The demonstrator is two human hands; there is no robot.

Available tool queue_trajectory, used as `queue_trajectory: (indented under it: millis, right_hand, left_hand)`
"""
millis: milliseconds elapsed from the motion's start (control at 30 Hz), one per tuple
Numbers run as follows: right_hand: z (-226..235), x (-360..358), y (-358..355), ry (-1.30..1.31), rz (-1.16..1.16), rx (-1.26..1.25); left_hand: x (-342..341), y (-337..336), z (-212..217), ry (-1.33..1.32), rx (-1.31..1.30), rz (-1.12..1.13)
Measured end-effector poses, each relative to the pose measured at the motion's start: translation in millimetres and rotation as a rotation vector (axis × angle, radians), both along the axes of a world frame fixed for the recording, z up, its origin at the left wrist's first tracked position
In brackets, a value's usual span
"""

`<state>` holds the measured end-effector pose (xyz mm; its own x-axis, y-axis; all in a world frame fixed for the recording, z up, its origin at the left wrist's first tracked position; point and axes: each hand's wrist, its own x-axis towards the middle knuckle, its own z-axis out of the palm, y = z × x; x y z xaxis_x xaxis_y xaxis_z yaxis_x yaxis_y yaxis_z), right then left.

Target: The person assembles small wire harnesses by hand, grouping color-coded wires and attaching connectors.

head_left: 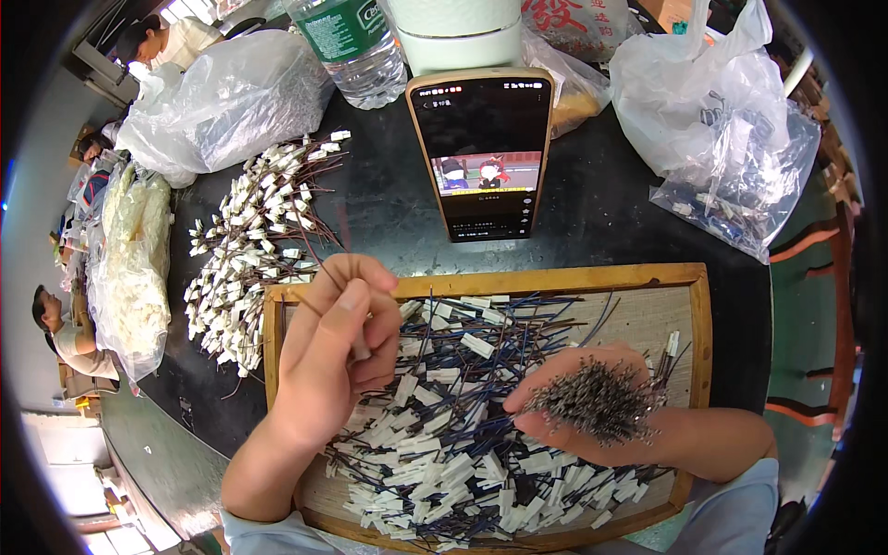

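Note:
My left hand (pixel 338 333) is closed in a pinch above the left side of a wood-framed tray (pixel 555 279). A thin brown wire shows at its fingers, and a small pale piece peeks out below them; the rest is hidden. Over the tray's right side, my right hand (pixel 592 356) wraps round a thick bundle of wires (pixel 597 402), whose dark, metallic tips point up. Beneath both hands lie many short wires with white plug connectors (pixel 435 481), in blue and brown. Several connectors stick out beyond the right hand's fingers.
A phone (pixel 486 157) playing a cartoon stands against a white container (pixel 460 37). Beside it is a water bottle (pixel 351 51). Brown wires with white connectors (pixel 250 268) form a heap at left. Plastic bags (pixel 227 102) line the black table (pixel 370 194). Other people sit at far left.

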<state>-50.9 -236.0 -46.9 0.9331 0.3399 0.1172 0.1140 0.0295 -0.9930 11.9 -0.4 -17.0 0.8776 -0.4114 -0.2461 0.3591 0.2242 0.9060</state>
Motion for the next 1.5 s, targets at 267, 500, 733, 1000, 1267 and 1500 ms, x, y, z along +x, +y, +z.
queue_trajectory:
  millis: [267,500,733,1000,1267,1500]
  right_hand:
    - [5,4,3,-0.093,-0.038,-0.09]
    - [9,3,3,-0.017,-0.044,-0.062]
    - [6,1,2,-0.039,-0.118,-0.036]
    - [7,1,-2,0.007,-0.028,-0.073]
    - [3,0,-6,0.018,0.003,-0.027]
    - [-22,-4,-2,-0.32,-0.02,-0.082]
  left_hand:
    - [-4,-11,2,0.042,0.009,0.06]
    - [-7,-7,2,-0.152,0.202,-0.224]
    - [-9,-9,9,-0.948,0.603,-0.382]
    - [-13,-17,13,-1.085,0.581,-0.399]
    - [-13,-19,10,-1.169,0.642,-0.409]
    - [-20,-23,3,-1.343,0.759,-0.467]
